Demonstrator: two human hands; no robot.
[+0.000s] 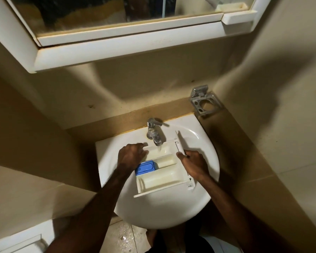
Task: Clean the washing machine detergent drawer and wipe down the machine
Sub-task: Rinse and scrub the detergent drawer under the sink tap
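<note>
A cream-white detergent drawer [162,177] with several compartments and a blue insert [145,167] lies across the white sink [153,212]. Its far compartment sits under the chrome tap [154,130], and water runs from the spout into it. My left hand [130,156] grips the drawer's far left edge, next to the blue insert. My right hand [193,164] holds the drawer's front panel on the right side, fingers closed around the white panel edge.
A mirrored cabinet [117,42] hangs low over the sink. A metal toothbrush holder [203,102] is fixed to the wall at the right. Beige walls close in on both sides. The floor tiles [122,238] below the sink look wet.
</note>
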